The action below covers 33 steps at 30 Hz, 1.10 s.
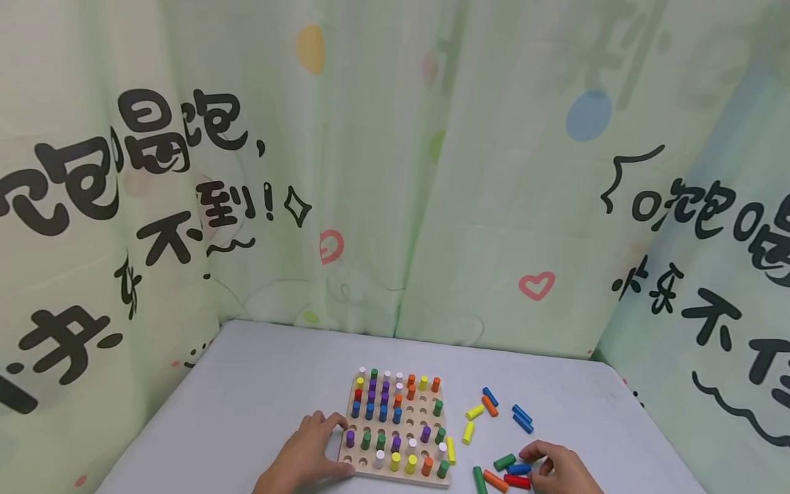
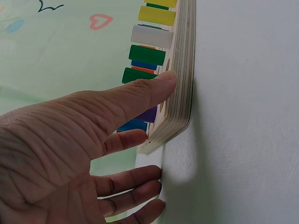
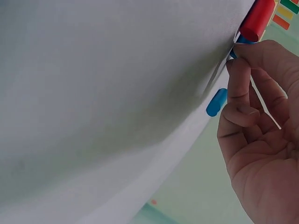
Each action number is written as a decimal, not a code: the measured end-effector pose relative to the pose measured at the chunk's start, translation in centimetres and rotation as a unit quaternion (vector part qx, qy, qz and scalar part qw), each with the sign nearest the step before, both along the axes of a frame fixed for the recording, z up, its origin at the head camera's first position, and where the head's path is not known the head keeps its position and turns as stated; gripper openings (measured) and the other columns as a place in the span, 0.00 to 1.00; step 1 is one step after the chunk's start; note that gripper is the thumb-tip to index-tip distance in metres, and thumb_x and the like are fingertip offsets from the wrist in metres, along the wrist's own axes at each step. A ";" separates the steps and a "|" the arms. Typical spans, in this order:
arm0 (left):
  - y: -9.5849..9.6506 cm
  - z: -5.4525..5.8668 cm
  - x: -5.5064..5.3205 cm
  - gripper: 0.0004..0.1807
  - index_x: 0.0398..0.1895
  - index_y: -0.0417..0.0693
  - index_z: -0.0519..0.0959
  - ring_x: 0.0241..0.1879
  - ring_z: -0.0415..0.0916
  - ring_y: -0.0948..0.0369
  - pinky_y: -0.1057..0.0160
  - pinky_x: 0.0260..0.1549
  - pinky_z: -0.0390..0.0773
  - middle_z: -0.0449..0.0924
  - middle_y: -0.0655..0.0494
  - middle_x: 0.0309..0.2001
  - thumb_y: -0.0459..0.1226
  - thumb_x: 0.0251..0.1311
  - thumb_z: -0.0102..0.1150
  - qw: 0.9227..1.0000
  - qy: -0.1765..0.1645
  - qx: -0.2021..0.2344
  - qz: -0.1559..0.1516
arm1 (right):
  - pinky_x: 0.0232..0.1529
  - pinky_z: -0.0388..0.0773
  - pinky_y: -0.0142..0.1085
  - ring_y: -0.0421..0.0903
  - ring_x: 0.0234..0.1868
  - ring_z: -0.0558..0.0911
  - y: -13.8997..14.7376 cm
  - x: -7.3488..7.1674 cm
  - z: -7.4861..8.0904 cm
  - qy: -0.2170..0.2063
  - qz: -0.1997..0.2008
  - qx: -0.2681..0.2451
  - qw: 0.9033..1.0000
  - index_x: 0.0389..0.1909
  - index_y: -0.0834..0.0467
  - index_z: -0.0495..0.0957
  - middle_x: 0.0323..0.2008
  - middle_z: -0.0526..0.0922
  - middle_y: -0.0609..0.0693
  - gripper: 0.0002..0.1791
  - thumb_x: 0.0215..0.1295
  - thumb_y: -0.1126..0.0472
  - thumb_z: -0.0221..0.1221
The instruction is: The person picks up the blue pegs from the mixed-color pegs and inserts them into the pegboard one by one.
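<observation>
A wooden pegboard (image 1: 417,415) stands on the table with pegs of several colours upright in its holes. My left hand (image 1: 308,449) is at its left side, the thumb laid over the near left corner and the index fingertip against the edge. In the left wrist view the other fingers (image 2: 131,177) stretch out beside the board. To the right of the board my right hand (image 1: 558,468) pinches the end of a blue peg (image 1: 518,469) between thumb and index finger. A red peg (image 1: 517,481) lies right beside it, and a green peg (image 1: 505,462) lies just behind.
Near the right hand lie an orange peg (image 1: 496,481) and another green peg (image 1: 479,480). Farther back are yellow pegs (image 1: 468,432), blue pegs (image 1: 522,419) and an orange peg (image 1: 490,406). One yellow peg (image 1: 451,451) leans close along the board's right edge. A printed curtain (image 1: 395,171) surrounds the table.
</observation>
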<state>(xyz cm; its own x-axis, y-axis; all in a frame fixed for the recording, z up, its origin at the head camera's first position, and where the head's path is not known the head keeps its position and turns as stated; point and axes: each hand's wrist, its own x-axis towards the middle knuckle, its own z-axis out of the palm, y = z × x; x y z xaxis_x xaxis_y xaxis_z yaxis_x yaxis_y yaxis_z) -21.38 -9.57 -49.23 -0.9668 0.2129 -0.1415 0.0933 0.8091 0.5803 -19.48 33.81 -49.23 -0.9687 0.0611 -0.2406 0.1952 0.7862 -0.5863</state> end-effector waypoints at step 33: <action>0.0 0.3 0.2 0.32 0.51 0.55 0.78 0.44 0.68 0.50 0.39 0.48 0.78 0.73 0.48 0.44 0.51 0.42 0.83 1.000 0.008 -0.003 -0.005 | 0.37 0.76 0.38 0.46 0.33 0.75 0.2 0.4 0.1 0.028 -0.002 0.015 1.000 0.40 0.63 0.82 0.34 0.81 0.48 0.09 0.59 0.73 0.67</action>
<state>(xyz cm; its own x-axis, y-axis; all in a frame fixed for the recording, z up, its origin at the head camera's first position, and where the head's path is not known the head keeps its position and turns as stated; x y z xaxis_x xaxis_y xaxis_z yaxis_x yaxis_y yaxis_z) -21.16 -9.59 -48.95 -0.9665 0.2225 -0.1276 0.1112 0.8118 0.5732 -19.10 33.97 -49.16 -0.9802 0.0714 -0.1846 0.1663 0.8027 -0.5727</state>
